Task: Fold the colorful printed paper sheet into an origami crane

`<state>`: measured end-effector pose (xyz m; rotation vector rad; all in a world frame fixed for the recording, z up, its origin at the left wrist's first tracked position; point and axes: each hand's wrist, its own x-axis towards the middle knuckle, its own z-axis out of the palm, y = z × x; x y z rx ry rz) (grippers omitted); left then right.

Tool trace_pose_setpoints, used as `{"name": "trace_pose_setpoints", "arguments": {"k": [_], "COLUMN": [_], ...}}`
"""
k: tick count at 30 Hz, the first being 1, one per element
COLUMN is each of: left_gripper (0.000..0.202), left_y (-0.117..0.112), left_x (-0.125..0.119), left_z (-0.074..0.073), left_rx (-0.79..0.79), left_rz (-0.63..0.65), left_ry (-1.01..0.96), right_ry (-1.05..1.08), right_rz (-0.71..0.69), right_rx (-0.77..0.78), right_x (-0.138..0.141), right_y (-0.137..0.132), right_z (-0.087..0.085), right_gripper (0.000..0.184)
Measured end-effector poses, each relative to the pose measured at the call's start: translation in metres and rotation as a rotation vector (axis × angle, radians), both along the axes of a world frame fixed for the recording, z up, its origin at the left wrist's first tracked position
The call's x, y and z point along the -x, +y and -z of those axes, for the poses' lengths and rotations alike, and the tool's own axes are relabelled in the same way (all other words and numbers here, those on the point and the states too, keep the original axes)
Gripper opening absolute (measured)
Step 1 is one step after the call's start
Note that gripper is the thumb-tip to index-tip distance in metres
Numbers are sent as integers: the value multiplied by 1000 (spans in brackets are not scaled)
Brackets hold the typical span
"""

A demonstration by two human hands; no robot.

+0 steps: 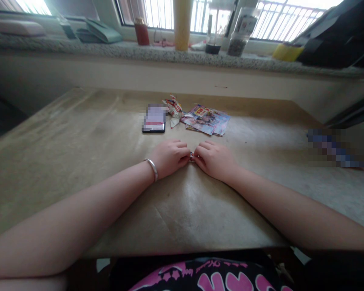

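My left hand point(171, 155), with a silver bangle at the wrist, rests on the table with its fingers closed in a pinch. Facing it, my right hand point(214, 157) is pinched too. Between the fingertips shows a small colour-printed piece of paper point(191, 156), mostly hidden by the fingers; both hands hold it low over the tabletop. Just beyond the hands lie several printed paper sheets point(206, 119), loosely stacked. Beside them is a crumpled or folded printed paper piece point(173, 111). A phone point(154, 119) lies face up left of it.
The tan table point(79, 161) reaches to the wall below the window. On the stone sill point(109, 50) stand a red jar point(142, 32), a yellow cylinder point(182, 24) and a clear container point(242, 32). A blurred blue item point(336, 149) lies at the table's right edge.
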<state>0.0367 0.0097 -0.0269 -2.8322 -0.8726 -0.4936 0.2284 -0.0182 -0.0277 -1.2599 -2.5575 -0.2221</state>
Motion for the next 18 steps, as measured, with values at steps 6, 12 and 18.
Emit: {"name": "trace_pose_setpoints", "arguments": {"k": [6,12,18], "left_gripper": [21,17,17], "left_y": [2,4,4], "left_x": [-1,8,12], "left_z": [1,2,-2], "left_rx": [25,120,136], "left_rz": [-12,-44,-57], "left_ry": [-12,-76,-24], "right_ry": [35,105,177], "right_rz": [17,26,20], "right_rx": [67,126,139], "right_x": [0,-4,-7], "right_y": [4,5,5], "right_z": [0,2,3], "right_gripper": [20,18,18]}}
